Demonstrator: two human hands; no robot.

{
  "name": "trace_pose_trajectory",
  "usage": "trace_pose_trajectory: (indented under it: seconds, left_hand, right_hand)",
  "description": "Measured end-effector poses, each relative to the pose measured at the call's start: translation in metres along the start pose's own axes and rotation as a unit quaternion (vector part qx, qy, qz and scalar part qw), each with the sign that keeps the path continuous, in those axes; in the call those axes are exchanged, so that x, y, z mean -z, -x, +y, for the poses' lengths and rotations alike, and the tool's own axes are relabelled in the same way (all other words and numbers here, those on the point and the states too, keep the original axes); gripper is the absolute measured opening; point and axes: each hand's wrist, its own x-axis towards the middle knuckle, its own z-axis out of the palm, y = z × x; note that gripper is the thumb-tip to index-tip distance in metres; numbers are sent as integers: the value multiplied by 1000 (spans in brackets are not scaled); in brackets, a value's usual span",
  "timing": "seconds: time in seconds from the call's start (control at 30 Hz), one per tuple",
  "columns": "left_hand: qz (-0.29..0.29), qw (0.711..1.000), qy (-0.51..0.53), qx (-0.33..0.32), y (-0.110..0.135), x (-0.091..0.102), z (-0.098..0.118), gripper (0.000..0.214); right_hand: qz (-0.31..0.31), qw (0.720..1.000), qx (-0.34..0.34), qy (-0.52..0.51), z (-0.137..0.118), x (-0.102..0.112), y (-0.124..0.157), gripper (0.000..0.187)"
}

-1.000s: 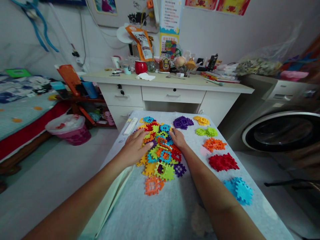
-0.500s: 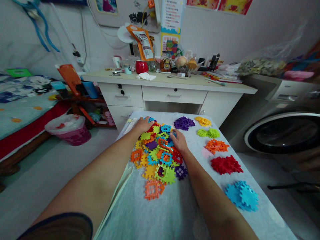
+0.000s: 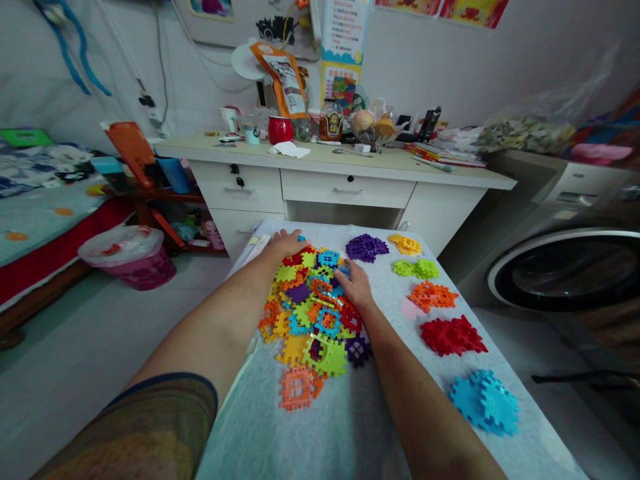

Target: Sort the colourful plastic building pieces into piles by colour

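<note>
A mixed heap of colourful plastic interlocking tiles (image 3: 305, 310) with toothed edges lies on the cloth-covered table. At its far left edge rests my left hand (image 3: 288, 245), fingers spread and touching the tiles, a small blue one showing by the thumb. On the heap's right side is my right hand (image 3: 358, 285), its thumb and fingertips bent around a blue tile (image 3: 345, 271). Sorted groups lie to the right: purple tiles (image 3: 367, 247), yellow tiles (image 3: 405, 244), light green tiles (image 3: 416, 268), orange tiles (image 3: 433, 295), red tiles (image 3: 453, 334) and light blue tiles (image 3: 485, 401).
Behind the table stands a white desk (image 3: 330, 167) with jars, a red cup (image 3: 281, 130) and other clutter on top. A washing machine (image 3: 565, 220) is at the right. On the left are a pink bin (image 3: 137, 263) and a bed (image 3: 50, 213).
The camera view has shifted slightly, and more of my left sleeve shows. Both hands stay at the heap, with only small finger movement.
</note>
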Motion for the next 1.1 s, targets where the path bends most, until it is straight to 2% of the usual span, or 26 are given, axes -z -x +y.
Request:
trace_pose_trajectory:
  seconds: [0.33, 0.5, 0.7, 0.9, 1.1]
  left_hand:
    - [-43, 998, -29, -32, 1, -6, 2, 86]
    - [-70, 994, -32, -81, 15, 2, -5, 77]
    - [-73, 987, -22, -139, 37, 6, -14, 68]
    - [-55, 979, 7, -194, 60, 3, -12, 60]
    - [-34, 968, 28, -248, 87, 5, -11, 58]
  right_hand:
    - [-13, 1000, -4, 9, 0, 0, -2, 58]
    - [-28, 999, 6, 21, -1, 1, -3, 60]
    - [-57, 998, 27, 16, 0, 4, -2, 53]
    - [-47, 993, 48, -102, 8, 5, -1, 43]
    - [-55, 966, 49, -247, 5, 11, 1, 35]
